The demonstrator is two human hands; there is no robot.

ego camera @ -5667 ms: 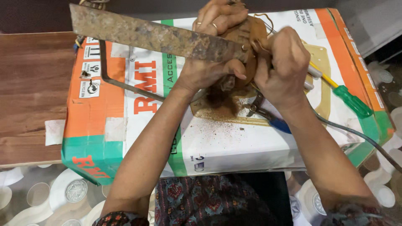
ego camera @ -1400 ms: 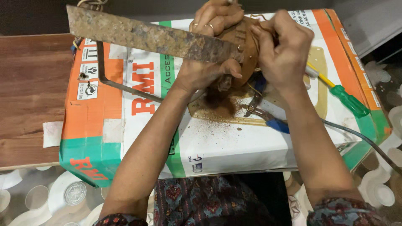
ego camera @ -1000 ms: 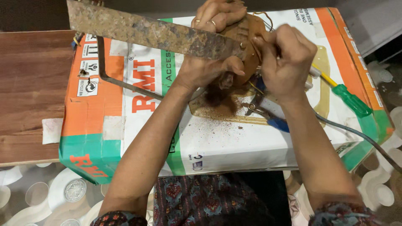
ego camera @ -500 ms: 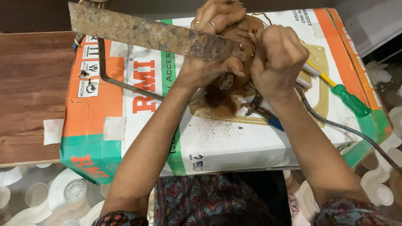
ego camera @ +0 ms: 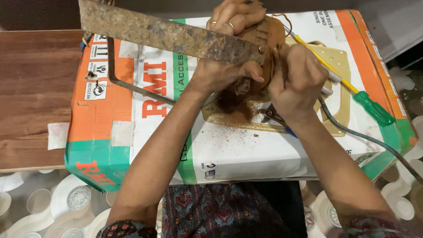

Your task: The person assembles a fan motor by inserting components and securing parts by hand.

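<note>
A: Report hand count and grip state.

B: Two hands in view; the left hand (ego camera: 222, 72) has its fingers wrapped around a round rusty brown part (ego camera: 266, 42), one in number, held upright on the cardboard box (ego camera: 264, 150); the right hand (ego camera: 297, 81) is balled with fingers together against the part's right side; whether it clamps a tool cannot be told.

A: Location of the brown part?

B: Near the far edge of the box, between both hands; one long rusty flat blade (ego camera: 167, 35) runs from it toward the upper left; brown dust (ego camera: 238, 117) lies on the box directly below.

A: Tools, counted?

B: One screwdriver (ego camera: 372, 105) with a green handle and yellow shaft, lying right of the right hand; one pair of pliers (ego camera: 275, 119), partly under the right wrist; one grey cable (ego camera: 374, 141) trailing off right; one beige flat plate (ego camera: 335, 66) beneath the hands.

A: Supporting surfaces?

B: One box; one wooden board (ego camera: 31, 97) to its left.
</note>
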